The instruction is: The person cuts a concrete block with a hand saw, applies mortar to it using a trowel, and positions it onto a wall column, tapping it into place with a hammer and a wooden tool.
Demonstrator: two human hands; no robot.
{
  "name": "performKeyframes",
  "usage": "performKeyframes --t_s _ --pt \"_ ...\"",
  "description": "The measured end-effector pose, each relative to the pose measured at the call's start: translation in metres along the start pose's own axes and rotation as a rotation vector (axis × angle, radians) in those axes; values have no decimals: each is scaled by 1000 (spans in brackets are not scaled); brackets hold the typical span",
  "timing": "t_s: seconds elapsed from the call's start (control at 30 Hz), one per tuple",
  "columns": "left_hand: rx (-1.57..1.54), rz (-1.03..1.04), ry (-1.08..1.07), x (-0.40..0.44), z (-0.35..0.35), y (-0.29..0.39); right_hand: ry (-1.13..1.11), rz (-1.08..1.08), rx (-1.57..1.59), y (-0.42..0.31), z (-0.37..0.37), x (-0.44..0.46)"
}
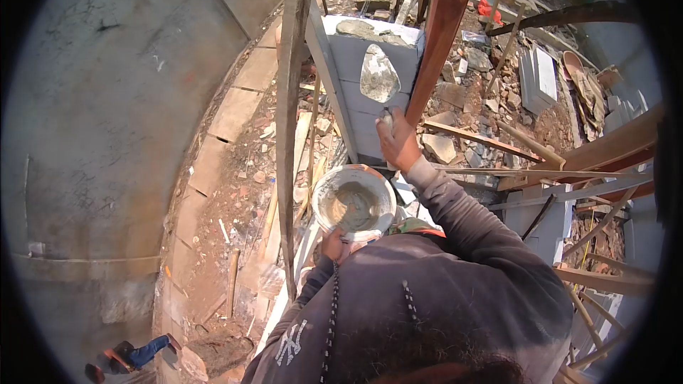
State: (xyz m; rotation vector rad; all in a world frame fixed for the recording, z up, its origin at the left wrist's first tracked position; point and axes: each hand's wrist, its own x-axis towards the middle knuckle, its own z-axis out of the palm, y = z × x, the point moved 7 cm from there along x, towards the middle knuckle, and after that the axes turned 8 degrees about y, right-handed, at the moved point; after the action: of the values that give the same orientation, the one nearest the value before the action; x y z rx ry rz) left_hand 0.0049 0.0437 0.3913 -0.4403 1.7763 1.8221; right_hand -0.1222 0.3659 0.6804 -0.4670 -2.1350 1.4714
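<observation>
My right hand (400, 144) is closed round the handle of a trowel (379, 75). Its pointed blade, smeared with grey mortar, is in front of a wall of pale grey blocks (350, 64). Along the wall's white top edge lie patches of wet mortar (356, 28). Close to my body, my left hand (333, 244) grips the near side of a mortar-crusted bucket (388, 203). Some grey mortar (353, 208) shows in the bottom of the bucket. The bucket partly hides the fingers of that hand.
A rough wooden pole (287, 121) stands just left of the wall, and a reddish beam (445, 28) slants along its right. Rubble and broken bricks (462, 92) cover the ground below. White blocks (538, 78) are stacked at right. Another person (135, 355) is at lower left.
</observation>
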Motion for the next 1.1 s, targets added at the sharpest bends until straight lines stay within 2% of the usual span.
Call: performKeyframes --t_s 0.1,0.2,0.27,0.3,0.37,0.43,0.5,0.57,0.67,0.7,0.77,0.83,0.93,1.0,1.07,1.1 --pt "152 94 30 -5 -1 13 -100 -6 -7 -15 30 51" --pt "483 164 39 -16 5 32 -211 -123 -36 -62 26 90" --pt "312 139 42 -7 0 20 -366 47 -164 -73 17 99" --pt "256 132 41 1 -5 10 -360 48 -165 -83 6 99" --pt "785 428 54 8 -10 -3 -338 112 -280 -87 -25 88" --pt "747 365 54 20 -15 -25 -321 160 -237 -79 -51 75" --pt "710 316 55 28 -23 -35 -225 63 -246 -60 -72 75" --pt "745 474 32 25 -20 -36 -180 32 -194 -40 -74 70" --pt "787 405 23 14 -14 -25 -110 361 168 -21 -54 27" --pt "781 347 23 18 -15 -26 -45 224 181 3 -40 22" --pt "679 273 17 18 -14 -23 2 422 337 -23 -30 -11" --pt "477 123 14 15 -16 -19 10 419 375 -40 -28 -24" --pt "491 78 36 10 -17 -11 29 406 415 -44 -16 -4" --pt "498 84 56 4 -16 -12 43 401 416 -47 -9 12" --pt "503 100 78 5 -18 -10 144 487 431 -48 -9 20" --pt "603 192 66 8 -19 -11 145 481 433 -48 -10 17"
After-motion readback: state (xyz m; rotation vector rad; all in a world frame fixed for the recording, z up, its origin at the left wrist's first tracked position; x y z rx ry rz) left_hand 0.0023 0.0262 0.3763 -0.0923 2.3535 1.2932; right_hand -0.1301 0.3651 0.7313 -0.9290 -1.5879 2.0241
